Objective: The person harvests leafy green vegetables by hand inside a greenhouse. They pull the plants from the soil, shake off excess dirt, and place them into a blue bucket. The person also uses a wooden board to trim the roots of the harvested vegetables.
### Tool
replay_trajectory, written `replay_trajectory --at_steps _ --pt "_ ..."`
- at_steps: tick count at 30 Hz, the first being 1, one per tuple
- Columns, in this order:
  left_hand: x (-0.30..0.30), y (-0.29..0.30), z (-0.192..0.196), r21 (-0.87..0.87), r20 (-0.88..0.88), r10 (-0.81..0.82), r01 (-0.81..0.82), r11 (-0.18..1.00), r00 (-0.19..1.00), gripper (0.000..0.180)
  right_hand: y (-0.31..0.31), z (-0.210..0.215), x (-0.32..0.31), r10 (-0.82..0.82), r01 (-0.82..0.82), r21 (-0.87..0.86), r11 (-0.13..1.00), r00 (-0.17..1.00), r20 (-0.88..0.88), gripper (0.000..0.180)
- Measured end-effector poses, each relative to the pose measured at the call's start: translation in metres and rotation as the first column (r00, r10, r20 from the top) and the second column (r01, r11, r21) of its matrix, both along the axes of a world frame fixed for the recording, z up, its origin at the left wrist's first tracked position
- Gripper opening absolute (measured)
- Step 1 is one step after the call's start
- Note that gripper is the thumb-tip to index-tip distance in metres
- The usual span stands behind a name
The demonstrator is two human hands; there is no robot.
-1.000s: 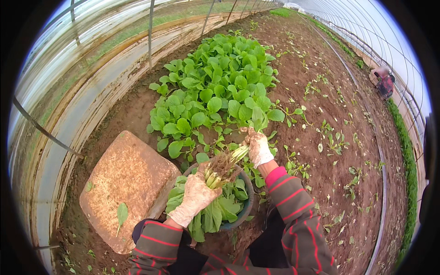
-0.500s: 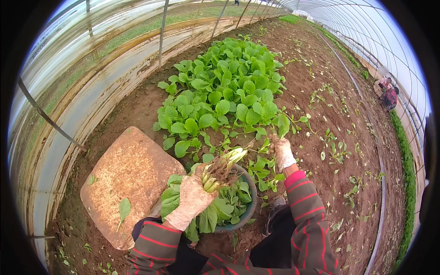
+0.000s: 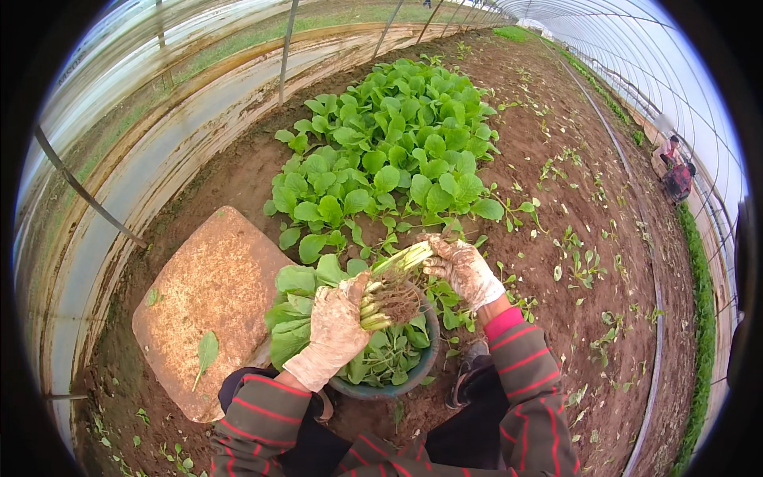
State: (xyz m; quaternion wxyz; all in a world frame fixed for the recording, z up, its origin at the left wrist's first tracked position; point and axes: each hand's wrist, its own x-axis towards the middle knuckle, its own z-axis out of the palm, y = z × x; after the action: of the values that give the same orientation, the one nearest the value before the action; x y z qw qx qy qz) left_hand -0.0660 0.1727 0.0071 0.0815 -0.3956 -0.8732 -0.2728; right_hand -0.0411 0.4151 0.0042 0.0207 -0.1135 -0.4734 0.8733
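Observed bunch (image 3: 370, 308) over tub (image 3: 431, 354), clasped by left hand (image 3: 330, 322) as nearer of two, lying lengthwise from leaves (image 3: 292, 322) at left to roots (image 3: 399, 302) at right, facing right hand (image 3: 462, 274), there closed on upper stems (image 3: 407, 258).

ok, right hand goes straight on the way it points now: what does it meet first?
The pale stalks between the right hand and the left hand; it already appears to touch them. Past those, probably the standing greens, though depth is unclear.
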Motion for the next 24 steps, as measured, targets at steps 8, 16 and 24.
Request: replay_trajectory --at_steps 8,16,24 --pt "-0.003 0.000 0.001 -0.074 -0.285 -0.083 0.065 0.995 0.955 0.083 -0.012 0.022 0.002 -0.316 0.351 0.164 0.922 0.926 -0.206 0.024" --pt "-0.004 0.003 0.002 0.020 -0.281 -0.085 0.094 0.995 0.956 0.081 -0.058 0.049 0.016 0.243 -0.229 0.394 0.890 0.970 0.016 0.026" --pt "0.001 0.001 0.003 0.071 -0.139 -0.069 0.079 0.994 0.988 0.087 -0.057 0.038 0.016 0.305 -0.315 0.272 0.909 0.949 0.077 0.026"
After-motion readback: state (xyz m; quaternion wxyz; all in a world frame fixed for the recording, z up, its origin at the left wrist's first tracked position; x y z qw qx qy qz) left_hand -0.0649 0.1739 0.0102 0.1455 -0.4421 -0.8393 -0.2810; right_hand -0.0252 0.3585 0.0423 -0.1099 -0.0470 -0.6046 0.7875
